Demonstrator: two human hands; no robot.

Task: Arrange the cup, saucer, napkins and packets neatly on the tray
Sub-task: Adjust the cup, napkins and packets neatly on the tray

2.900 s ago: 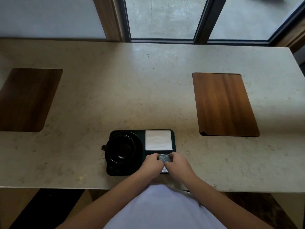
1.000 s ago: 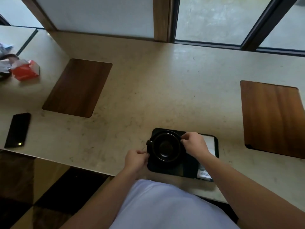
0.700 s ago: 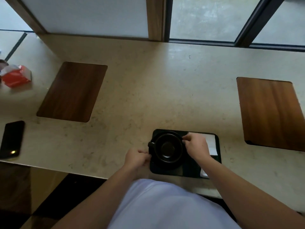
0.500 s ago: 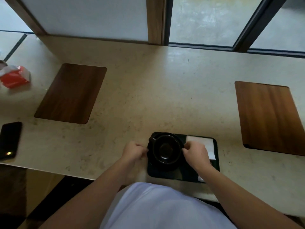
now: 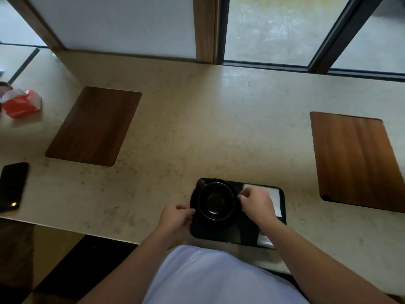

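**Both hands at the saucer rim**

I'm looking down at the left hand (image 5: 175, 218), fingers curled and pinched against the near-left edge of the saucer (image 5: 197, 222). The right hand (image 5: 256, 202) sits at the opposite side, fingertips drawn together at the saucer's right rim; whether they truly clamp it, I cannot tell. Between them stands the cup (image 5: 215, 202), round, glossy black, upright on the saucer with its small handle at the far left. Cup and saucer fill the left half of the tray (image 5: 219, 236), a dark rectangle with rounded corners and a low lip. Under my right wrist I see the white napkins (image 5: 275, 199), flat and square in the tray's far-right part, and a pale packet (image 5: 265, 240) poking out at the near-right corner. The tray rests near the front edge of a speckled, stone-like counter (image 5: 208, 128). Two wooden inlays (image 5: 94, 126) with rounded corners lie well apart either side. Far left: a black phone (image 5: 12, 186) and crumpled red wrapper (image 5: 20, 104).
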